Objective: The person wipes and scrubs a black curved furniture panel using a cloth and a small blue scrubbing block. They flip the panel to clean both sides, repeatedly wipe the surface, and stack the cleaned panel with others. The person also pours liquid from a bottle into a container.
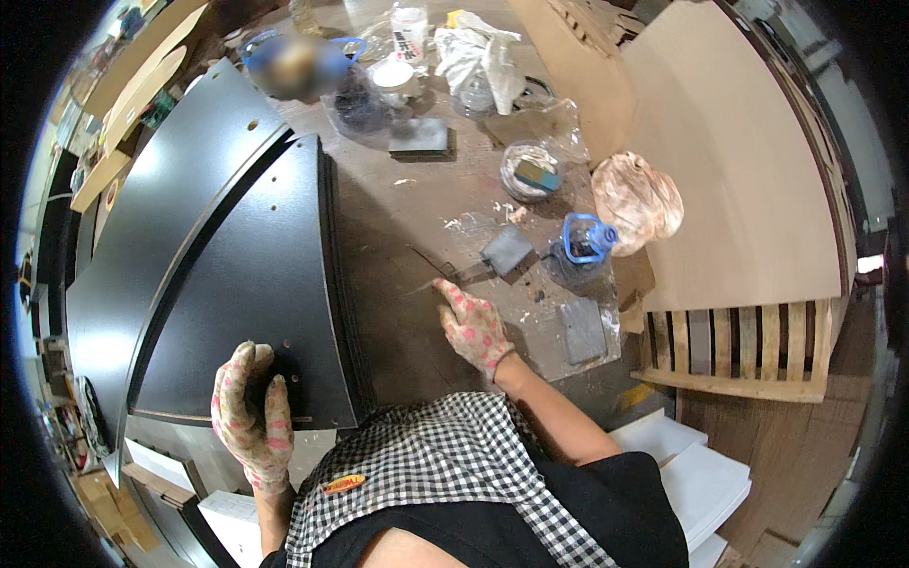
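My left hand [251, 412], in a pale glove with pink dots, is over the near edge of the top black panel [237, 275]. Its fingers curve with the thumb apart, and nothing shows between them. This panel has small drilled holes and a curved left side, and tops a stack. My right hand [476, 329], gloved alike, reaches low over the brown table [388, 213]. Its fingers stretch toward a thin flat strip [475, 273], with a fingertip at its end; no firm grip shows. Beside the strip lies a grey square pad [508, 250].
Another black panel [170, 189] lies left of the stack. Blue-handled bottle [579, 251], round tub [530, 173], crumpled cloth [636, 204] and grey slab [581, 331] stand rightward. Farther back are a grey block [418, 137] and blue-rimmed basin [352, 49]. Cardboard [729, 151] covers a slatted pallet [729, 346].
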{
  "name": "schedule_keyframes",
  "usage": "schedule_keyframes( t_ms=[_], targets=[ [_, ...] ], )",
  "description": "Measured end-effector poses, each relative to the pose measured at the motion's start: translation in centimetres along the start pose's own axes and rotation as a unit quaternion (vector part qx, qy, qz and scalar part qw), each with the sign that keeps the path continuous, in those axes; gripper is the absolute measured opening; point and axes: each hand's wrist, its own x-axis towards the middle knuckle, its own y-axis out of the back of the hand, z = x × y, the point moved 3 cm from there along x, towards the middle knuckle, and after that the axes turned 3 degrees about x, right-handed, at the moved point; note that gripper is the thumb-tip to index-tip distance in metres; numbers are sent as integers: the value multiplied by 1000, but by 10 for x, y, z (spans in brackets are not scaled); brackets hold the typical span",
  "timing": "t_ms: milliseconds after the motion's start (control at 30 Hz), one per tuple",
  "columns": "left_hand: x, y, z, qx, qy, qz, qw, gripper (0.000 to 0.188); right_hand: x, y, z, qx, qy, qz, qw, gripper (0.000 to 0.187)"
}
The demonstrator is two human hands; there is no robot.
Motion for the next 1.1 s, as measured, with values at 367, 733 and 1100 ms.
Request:
schedule_keyframes(
  t_ms=[367,733,1100],
  targets=[
    [-2,-5,0,41,-25,31,998,43,17,4,20,-87,-21,67,994,27],
    [-6,-8,-4,69,-9,43,997,39,2,24,17,-23,124,170,977,34],
    [113,-5,103,-5,-220,-144,965,41,-53,239,100,376,-13,467,800,26]
  ],
)
